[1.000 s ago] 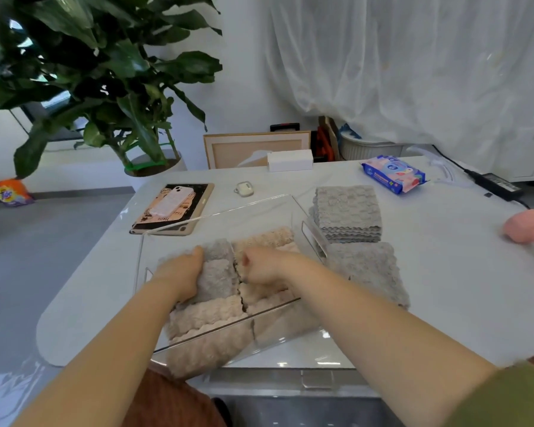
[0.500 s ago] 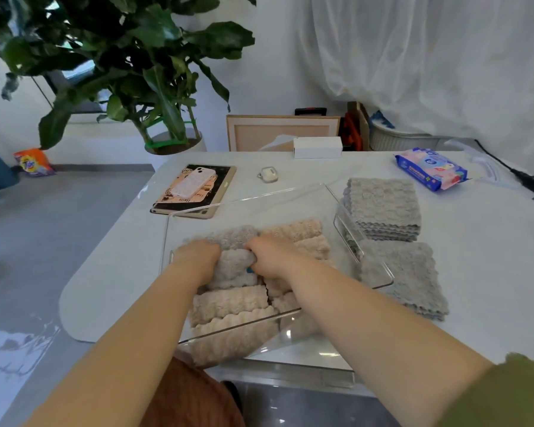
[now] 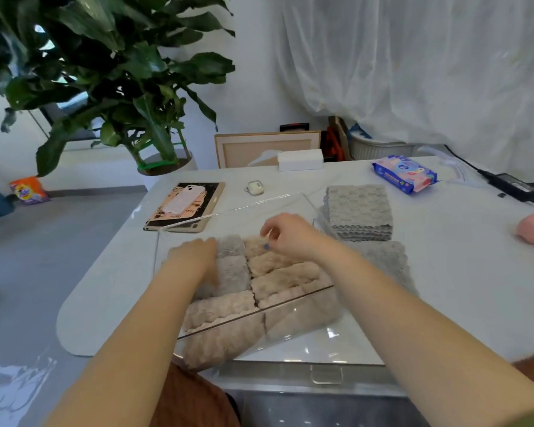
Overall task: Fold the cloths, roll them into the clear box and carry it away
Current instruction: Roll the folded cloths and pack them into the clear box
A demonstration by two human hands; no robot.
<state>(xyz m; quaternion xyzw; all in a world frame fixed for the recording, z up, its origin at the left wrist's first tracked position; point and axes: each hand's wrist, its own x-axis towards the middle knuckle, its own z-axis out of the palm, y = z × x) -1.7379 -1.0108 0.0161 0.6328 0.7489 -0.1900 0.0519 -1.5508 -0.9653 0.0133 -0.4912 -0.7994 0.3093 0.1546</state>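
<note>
Both my bare forearms reach forward from the near side over the clear box [image 3: 228, 212]. My left hand [image 3: 193, 258] is down inside the box in its left half, back upward, fingers fairly straight and laid flat, though it is somewhat blurred. My right hand [image 3: 290, 237] hangs above the far right part of the box, wrist raised, fingers loosely curled downward and holding nothing. The two hands are apart, the right one higher and farther from me.

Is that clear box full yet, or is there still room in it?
Partly full. Rolled cloths fill the near part of the clear box; its far end is bare.
</note>
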